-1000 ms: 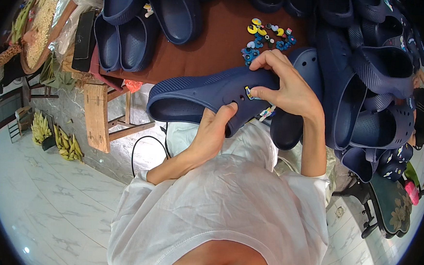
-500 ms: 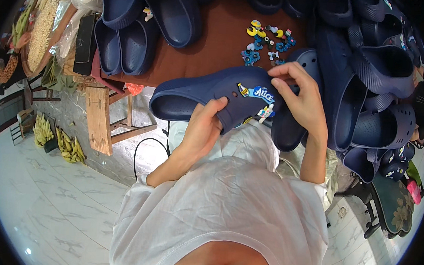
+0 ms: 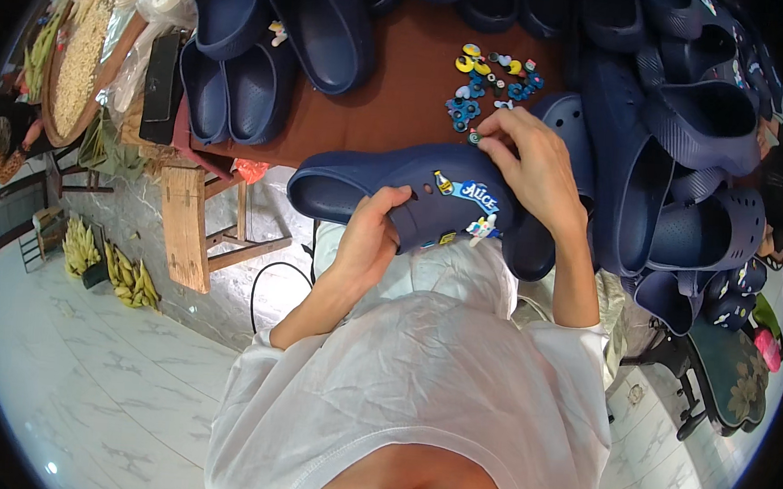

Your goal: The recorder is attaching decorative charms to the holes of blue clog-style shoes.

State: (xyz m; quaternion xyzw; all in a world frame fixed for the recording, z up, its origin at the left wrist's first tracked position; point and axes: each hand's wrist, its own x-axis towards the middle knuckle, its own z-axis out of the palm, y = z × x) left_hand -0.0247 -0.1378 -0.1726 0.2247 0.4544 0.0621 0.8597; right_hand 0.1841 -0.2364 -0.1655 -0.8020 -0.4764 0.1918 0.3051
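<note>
A navy foam clog [image 3: 396, 167] lies tilted across my lap, its open heel to the left. My left hand [image 3: 370, 230] is closed on its side, thumb on the upper near a vent hole. Several shoe charms sit on the clog: a small bottle, a blue lettered banner [image 3: 480, 196] and a white figure [image 3: 482, 229]. My right hand [image 3: 535, 164] is bent above the toe, thumb and fingers pinched around a tiny charm [image 3: 474, 137] with a greenish swirl. On the brown cloth just beyond lie loose yellow, blue and white charms [image 3: 465, 106].
Navy clogs [image 3: 319, 34] line the back of the brown-covered table [image 3: 392, 83], and more are heaped [image 3: 699, 120] at the right. Left are a wooden stool [image 3: 184, 227], a black box [image 3: 161, 87] and bananas [image 3: 129, 278] by the wall. A dark chair [image 3: 728, 377] stands right.
My right hand has moved left over the clog's toe, and a small charm now shows at its fingertips. The clog has shifted slightly; my left hand keeps its grip.
</note>
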